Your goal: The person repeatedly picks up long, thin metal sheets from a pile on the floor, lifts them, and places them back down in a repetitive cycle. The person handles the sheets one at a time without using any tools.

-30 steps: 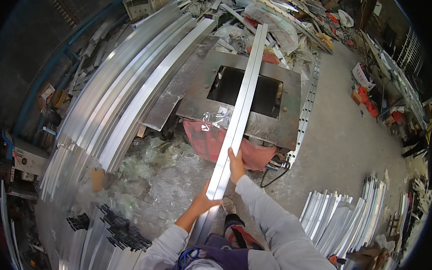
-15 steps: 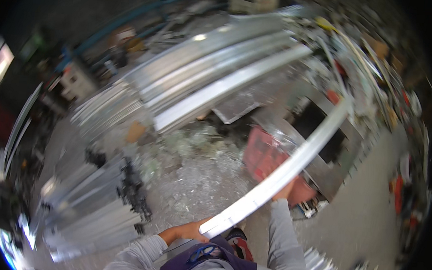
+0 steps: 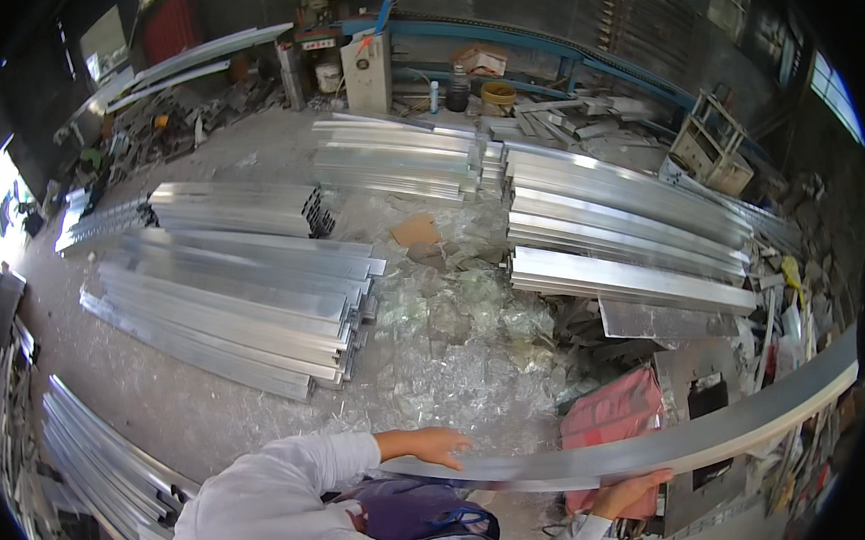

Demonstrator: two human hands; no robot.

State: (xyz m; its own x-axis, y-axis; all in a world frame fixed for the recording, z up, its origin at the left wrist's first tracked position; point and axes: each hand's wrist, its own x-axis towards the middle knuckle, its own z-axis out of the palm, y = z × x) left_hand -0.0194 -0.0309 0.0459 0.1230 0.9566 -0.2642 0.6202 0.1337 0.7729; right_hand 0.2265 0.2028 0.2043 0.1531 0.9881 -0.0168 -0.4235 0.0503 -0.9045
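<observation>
A long silvery metal profile [image 3: 732, 436] lies across the front of my body, and it runs out to the far right of the view. Its left end is in my left hand [image 3: 423, 444], whose fingers lie over the top edge. My right hand [image 3: 633, 490] grips the near lower edge further along, thumb and fingers closed around it. Behind the profile and partly covered by it sits a red bag-like bundle [image 3: 613, 411]. Stacked bright metal profiles [image 3: 633, 274] lie beyond it at the right.
More metal profiles are piled at the left [image 3: 239, 307] and near left [image 3: 104, 453]. Crumpled clear plastic film [image 3: 449, 321] covers the middle floor, with a piece of brown cardboard [image 3: 415, 231]. A blue conveyor-like frame [image 3: 529, 44] runs along the back; a white cabinet [image 3: 368, 73] stands beside it.
My view has turned left and lifted. The profile has swung from a slant pointing away to nearly crosswise, with both hands still on it.
</observation>
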